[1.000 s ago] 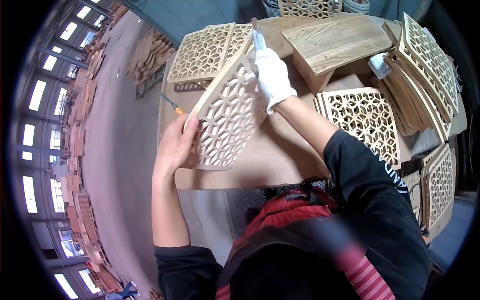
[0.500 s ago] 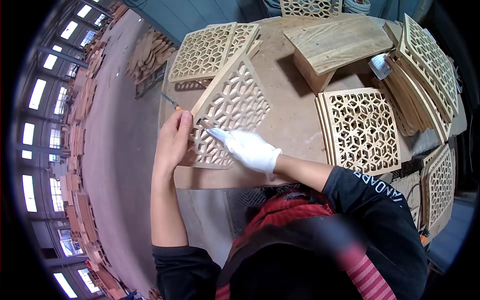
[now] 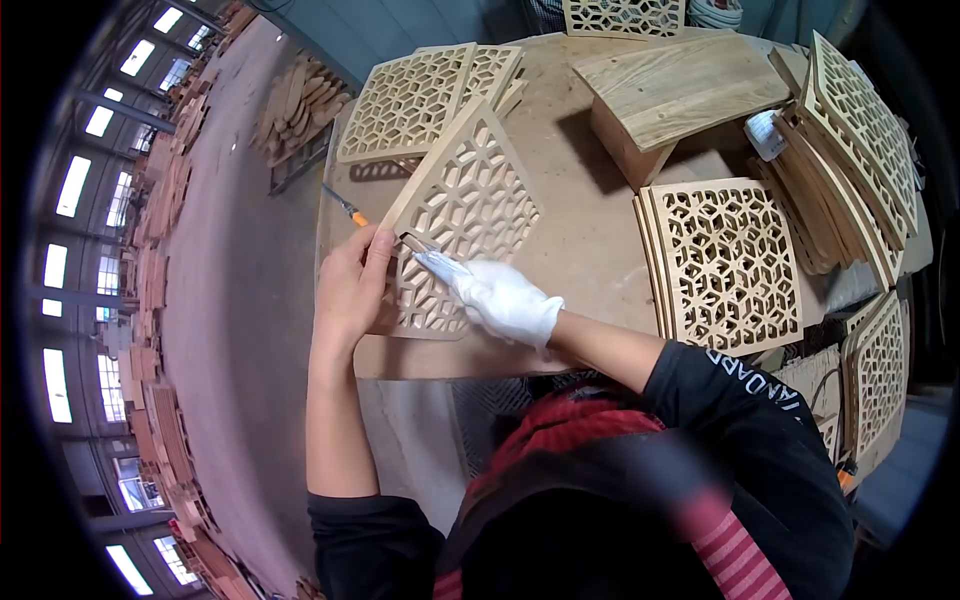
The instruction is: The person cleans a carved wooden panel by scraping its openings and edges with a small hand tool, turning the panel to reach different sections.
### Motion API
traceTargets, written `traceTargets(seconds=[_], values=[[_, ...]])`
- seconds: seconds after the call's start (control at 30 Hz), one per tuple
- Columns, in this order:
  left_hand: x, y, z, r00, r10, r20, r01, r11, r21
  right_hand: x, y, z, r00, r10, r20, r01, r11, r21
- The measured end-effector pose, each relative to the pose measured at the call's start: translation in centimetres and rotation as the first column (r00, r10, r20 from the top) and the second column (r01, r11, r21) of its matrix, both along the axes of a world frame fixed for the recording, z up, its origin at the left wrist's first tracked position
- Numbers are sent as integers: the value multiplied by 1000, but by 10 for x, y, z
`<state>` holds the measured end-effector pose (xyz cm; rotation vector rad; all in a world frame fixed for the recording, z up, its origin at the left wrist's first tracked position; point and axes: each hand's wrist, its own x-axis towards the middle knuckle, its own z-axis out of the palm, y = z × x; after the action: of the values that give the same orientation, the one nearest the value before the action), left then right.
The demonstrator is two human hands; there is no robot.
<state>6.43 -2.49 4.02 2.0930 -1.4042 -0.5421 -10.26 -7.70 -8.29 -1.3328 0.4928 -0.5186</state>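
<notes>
My bare left hand [image 3: 352, 285] grips the near left edge of a wooden lattice panel [image 3: 480, 190], which stands tilted over the table. In my gloved right hand [image 3: 500, 300] is a thin stick-like tool [image 3: 414, 243], its tip against the lattice close to my left thumb. The white glove's fingers are closed round the tool. Just beyond my left hand, an orange-handled tool [image 3: 350, 210] lies at the table's left edge. Part of the panel's lower side is hidden behind my hands.
Stacked lattice panels [image 3: 410, 105] lie at the table's far left, more [image 3: 728, 260] on the right. A wooden box-like piece [image 3: 680, 85] stands at the back. Further panels [image 3: 865, 130] lean at the far right. A pile of wood pieces [image 3: 300, 110] is beyond the table's left side.
My right hand has come down from the panel's top corner to the lattice near my left hand, bringing the tool with it. My left hand keeps its hold on the panel.
</notes>
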Motion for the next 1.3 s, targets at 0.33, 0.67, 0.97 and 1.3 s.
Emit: traceTargets(seconds=[0.33,0.67,0.97,1.3], values=[[-7,1,-2,1000,22,2,-22,999,-29,0,-4,18,967,-179,-179,102,922,-374],[-16,2,2,1000,-2,-3,2,1000,-31,1,-6,9,969,-215,-121,105,804,-585],[8,0,-8,1000,-13,-27,13,1000,-11,-72,14,-45,971,-18,-240,-73,929,-364],[11,-29,3,996,-90,24,86,987,135,-132,29,-19,993,25,-119,31,893,448]])
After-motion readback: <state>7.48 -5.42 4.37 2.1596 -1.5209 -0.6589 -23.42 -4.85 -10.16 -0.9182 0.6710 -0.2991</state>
